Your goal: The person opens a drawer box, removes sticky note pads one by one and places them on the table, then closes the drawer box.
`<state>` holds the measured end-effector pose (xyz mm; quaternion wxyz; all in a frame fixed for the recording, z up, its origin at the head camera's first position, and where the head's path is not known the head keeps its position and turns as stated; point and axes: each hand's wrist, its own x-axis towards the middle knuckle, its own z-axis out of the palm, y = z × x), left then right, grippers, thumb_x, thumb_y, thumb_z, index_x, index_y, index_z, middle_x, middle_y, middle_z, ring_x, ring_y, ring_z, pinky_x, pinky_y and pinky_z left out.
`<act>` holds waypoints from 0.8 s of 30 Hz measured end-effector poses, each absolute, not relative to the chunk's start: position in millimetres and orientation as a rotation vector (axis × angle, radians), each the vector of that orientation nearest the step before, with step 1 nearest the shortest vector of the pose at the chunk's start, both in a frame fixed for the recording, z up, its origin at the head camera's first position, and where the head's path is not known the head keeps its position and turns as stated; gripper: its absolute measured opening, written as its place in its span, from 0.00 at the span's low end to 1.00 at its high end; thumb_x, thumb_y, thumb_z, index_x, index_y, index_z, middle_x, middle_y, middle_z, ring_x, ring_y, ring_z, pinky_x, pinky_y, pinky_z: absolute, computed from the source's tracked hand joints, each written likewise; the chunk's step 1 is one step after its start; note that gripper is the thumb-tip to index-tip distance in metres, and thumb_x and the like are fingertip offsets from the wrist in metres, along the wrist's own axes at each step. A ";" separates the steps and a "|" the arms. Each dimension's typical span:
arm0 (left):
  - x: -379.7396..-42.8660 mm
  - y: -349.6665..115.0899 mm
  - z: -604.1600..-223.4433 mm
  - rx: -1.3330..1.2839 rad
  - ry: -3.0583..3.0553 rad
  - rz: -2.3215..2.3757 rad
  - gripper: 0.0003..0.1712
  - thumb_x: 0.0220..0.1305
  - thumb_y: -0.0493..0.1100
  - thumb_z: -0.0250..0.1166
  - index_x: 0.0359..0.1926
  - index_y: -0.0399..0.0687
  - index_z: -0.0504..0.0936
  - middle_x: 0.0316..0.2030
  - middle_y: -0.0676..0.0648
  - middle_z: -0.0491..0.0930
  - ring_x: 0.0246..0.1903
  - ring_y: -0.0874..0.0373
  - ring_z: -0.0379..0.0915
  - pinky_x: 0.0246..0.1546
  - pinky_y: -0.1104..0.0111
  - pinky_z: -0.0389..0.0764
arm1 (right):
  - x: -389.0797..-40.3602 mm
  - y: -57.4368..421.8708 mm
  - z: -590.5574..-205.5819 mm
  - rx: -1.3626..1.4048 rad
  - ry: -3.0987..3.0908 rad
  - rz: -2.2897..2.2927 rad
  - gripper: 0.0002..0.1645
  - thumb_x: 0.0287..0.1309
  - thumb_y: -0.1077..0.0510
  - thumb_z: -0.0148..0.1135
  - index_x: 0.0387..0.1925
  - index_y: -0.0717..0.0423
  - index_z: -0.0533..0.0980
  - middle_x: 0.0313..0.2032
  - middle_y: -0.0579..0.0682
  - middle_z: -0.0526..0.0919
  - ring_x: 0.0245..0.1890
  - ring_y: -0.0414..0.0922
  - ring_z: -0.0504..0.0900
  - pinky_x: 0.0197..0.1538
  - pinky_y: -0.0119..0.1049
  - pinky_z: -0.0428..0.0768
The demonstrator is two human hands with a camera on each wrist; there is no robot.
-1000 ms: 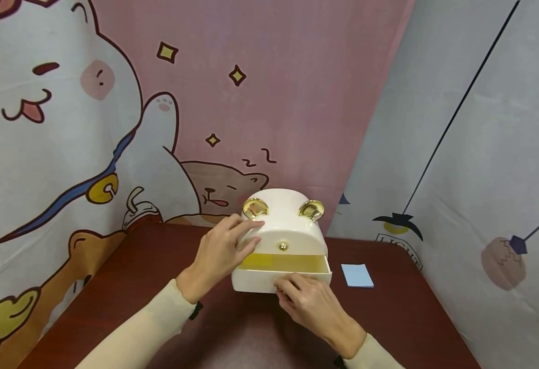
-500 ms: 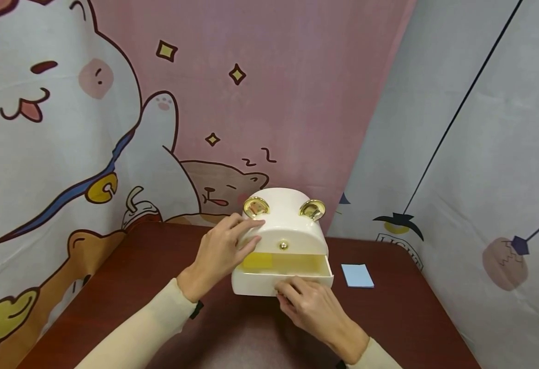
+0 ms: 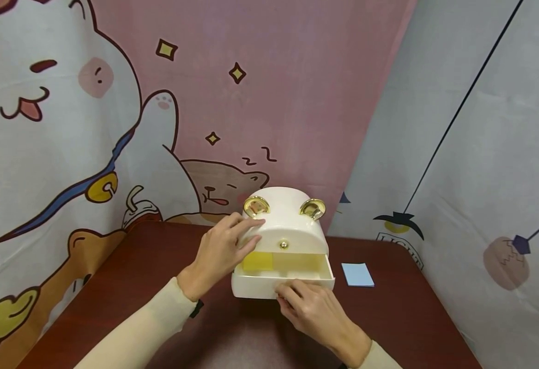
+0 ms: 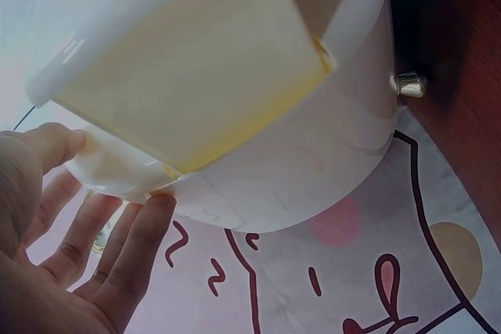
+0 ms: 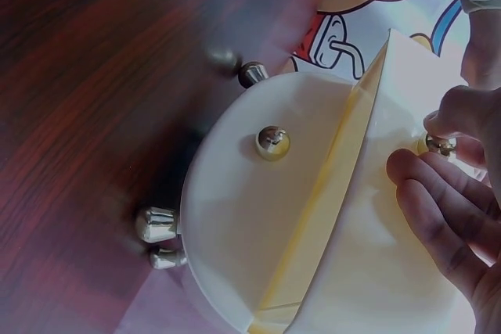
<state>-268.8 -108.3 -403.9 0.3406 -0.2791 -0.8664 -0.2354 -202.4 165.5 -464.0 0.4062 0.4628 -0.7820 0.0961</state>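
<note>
A rounded white box with gold ears (image 3: 282, 211) stands on the table, a drawer (image 3: 253, 287) pulled out of its front. My right hand (image 3: 313, 307) is at the drawer front; in the right wrist view its thumb and fingers pinch the drawer's gold knob (image 5: 440, 145). My left hand (image 3: 220, 251) rests against the box's upper left side, fingers spread and fairly straight, fingertips on the shell. Inside the drawer, at the left, lies a yellow paper square (image 3: 257, 261). Another gold knob (image 3: 284, 245) sits on the panel above.
A pad of light blue sticky notes (image 3: 358, 274) lies right of the box on the dark red table (image 3: 158, 287). Below the drawer is a panel with its own knob (image 5: 272, 143), and metal feet (image 5: 156, 224) carry the box. Cartoon curtains (image 3: 306, 102) hang behind.
The drawer has come a little further out toward me, with my right hand moving back along with it. More of the yellow square and drawer floor shows. The left hand stays in place.
</note>
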 end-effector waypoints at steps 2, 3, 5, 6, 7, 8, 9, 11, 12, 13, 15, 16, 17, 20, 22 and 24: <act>-268.8 -108.1 -404.0 -0.726 -2.250 -0.611 0.21 0.74 0.49 0.85 0.64 0.57 0.96 0.41 0.49 0.86 0.32 0.61 0.70 0.27 0.74 0.76 | -201.3 165.7 -463.8 1.170 -1.973 0.242 0.12 0.82 0.55 0.62 0.49 0.51 0.90 0.41 0.43 0.91 0.32 0.39 0.91 0.35 0.33 0.89; -268.9 -108.0 -404.2 -0.726 -2.250 -0.611 0.21 0.74 0.49 0.85 0.64 0.57 0.96 0.41 0.49 0.86 0.32 0.61 0.70 0.27 0.74 0.76 | -200.8 165.9 -463.7 1.171 -1.972 0.241 0.12 0.83 0.55 0.62 0.49 0.51 0.90 0.41 0.43 0.91 0.32 0.39 0.91 0.35 0.33 0.89; -268.9 -107.8 -404.4 -0.726 -2.248 -0.609 0.21 0.74 0.49 0.84 0.64 0.57 0.96 0.41 0.49 0.86 0.32 0.61 0.70 0.26 0.74 0.76 | -199.8 166.0 -463.6 1.171 -1.970 0.238 0.13 0.83 0.55 0.61 0.48 0.51 0.90 0.41 0.43 0.91 0.33 0.38 0.91 0.36 0.33 0.90; -268.8 -107.8 -404.5 -0.725 -2.247 -0.609 0.21 0.74 0.49 0.84 0.64 0.57 0.96 0.41 0.49 0.86 0.32 0.61 0.70 0.26 0.74 0.75 | -199.3 166.0 -463.6 1.171 -1.969 0.238 0.13 0.84 0.55 0.60 0.48 0.51 0.90 0.41 0.43 0.91 0.33 0.38 0.91 0.36 0.33 0.90; -268.6 -107.7 -404.7 -0.725 -2.246 -0.609 0.21 0.74 0.48 0.84 0.64 0.57 0.96 0.41 0.49 0.86 0.32 0.61 0.70 0.26 0.74 0.75 | -199.0 166.0 -463.6 1.170 -1.967 0.236 0.14 0.84 0.54 0.59 0.48 0.51 0.90 0.41 0.42 0.91 0.33 0.38 0.91 0.36 0.33 0.90; -268.6 -107.7 -404.8 -0.724 -2.245 -0.610 0.21 0.74 0.48 0.84 0.64 0.57 0.96 0.41 0.49 0.85 0.32 0.61 0.70 0.26 0.74 0.75 | -198.6 166.0 -463.5 1.170 -1.965 0.237 0.14 0.85 0.54 0.59 0.48 0.51 0.90 0.41 0.42 0.91 0.33 0.38 0.92 0.36 0.33 0.90; -268.6 -107.6 -405.0 -0.723 -2.245 -0.612 0.21 0.74 0.48 0.84 0.64 0.57 0.96 0.41 0.49 0.85 0.32 0.61 0.70 0.26 0.74 0.75 | -198.2 166.0 -463.4 1.169 -1.964 0.237 0.15 0.85 0.54 0.58 0.48 0.51 0.90 0.41 0.42 0.91 0.33 0.38 0.91 0.36 0.34 0.90; -268.6 -107.5 -405.2 -0.721 -2.245 -0.616 0.21 0.74 0.48 0.84 0.65 0.57 0.96 0.40 0.49 0.85 0.31 0.61 0.69 0.26 0.74 0.74 | -197.5 165.9 -463.1 1.168 -1.961 0.237 0.16 0.86 0.54 0.57 0.48 0.51 0.90 0.41 0.42 0.91 0.33 0.38 0.91 0.36 0.34 0.90; -268.7 -107.5 -405.3 -0.720 -2.244 -0.617 0.21 0.74 0.48 0.84 0.65 0.57 0.96 0.40 0.49 0.85 0.31 0.61 0.69 0.26 0.74 0.74 | -197.1 165.8 -462.9 1.169 -1.959 0.238 0.16 0.86 0.54 0.57 0.48 0.51 0.90 0.41 0.42 0.91 0.33 0.38 0.91 0.36 0.34 0.90; -268.8 -107.4 -405.4 -0.720 -2.244 -0.618 0.21 0.74 0.49 0.84 0.65 0.58 0.96 0.40 0.49 0.85 0.31 0.61 0.69 0.26 0.74 0.74 | -196.5 165.7 -462.7 1.170 -1.958 0.238 0.16 0.86 0.54 0.56 0.48 0.51 0.90 0.41 0.42 0.91 0.33 0.38 0.91 0.36 0.34 0.90; -269.0 -107.3 -405.7 -0.718 -2.242 -0.620 0.21 0.74 0.49 0.85 0.65 0.58 0.96 0.40 0.49 0.85 0.31 0.62 0.68 0.26 0.74 0.73 | -195.4 165.4 -462.4 1.174 -1.952 0.238 0.16 0.86 0.54 0.57 0.48 0.51 0.90 0.40 0.41 0.91 0.32 0.38 0.91 0.36 0.33 0.90; -269.1 -107.3 -405.8 -0.719 -2.241 -0.618 0.21 0.74 0.49 0.84 0.65 0.58 0.96 0.40 0.49 0.85 0.31 0.62 0.67 0.26 0.74 0.72 | -194.8 165.2 -462.2 1.176 -1.950 0.237 0.16 0.86 0.54 0.57 0.48 0.51 0.90 0.40 0.41 0.91 0.32 0.38 0.91 0.35 0.33 0.90; -269.2 -107.2 -405.9 -0.719 -2.239 -0.618 0.21 0.74 0.49 0.85 0.65 0.58 0.96 0.40 0.49 0.85 0.31 0.62 0.67 0.26 0.75 0.72 | -194.1 165.0 -461.9 1.179 -1.949 0.237 0.16 0.86 0.55 0.57 0.48 0.51 0.90 0.40 0.41 0.91 0.32 0.38 0.91 0.35 0.33 0.89; -269.0 -107.2 -406.2 -0.719 -2.234 -0.615 0.21 0.74 0.49 0.85 0.65 0.58 0.96 0.39 0.49 0.84 0.31 0.62 0.66 0.25 0.75 0.70 | -191.8 164.4 -461.5 1.185 -1.947 0.237 0.15 0.86 0.55 0.58 0.48 0.51 0.90 0.40 0.41 0.91 0.33 0.37 0.91 0.35 0.33 0.89; -268.8 -107.3 -406.3 -0.719 -2.232 -0.613 0.21 0.74 0.49 0.84 0.65 0.58 0.96 0.39 0.49 0.83 0.31 0.62 0.66 0.25 0.75 0.70 | -190.2 164.2 -461.1 1.187 -1.949 0.236 0.15 0.86 0.55 0.58 0.49 0.51 0.90 0.40 0.41 0.91 0.33 0.38 0.91 0.35 0.33 0.89; -268.7 -107.4 -406.3 -0.719 -2.233 -0.612 0.21 0.74 0.49 0.84 0.65 0.58 0.96 0.39 0.49 0.83 0.31 0.62 0.66 0.25 0.75 0.69 | -188.6 164.1 -460.8 1.186 -1.949 0.235 0.15 0.87 0.54 0.58 0.49 0.51 0.90 0.40 0.41 0.91 0.32 0.38 0.91 0.34 0.33 0.89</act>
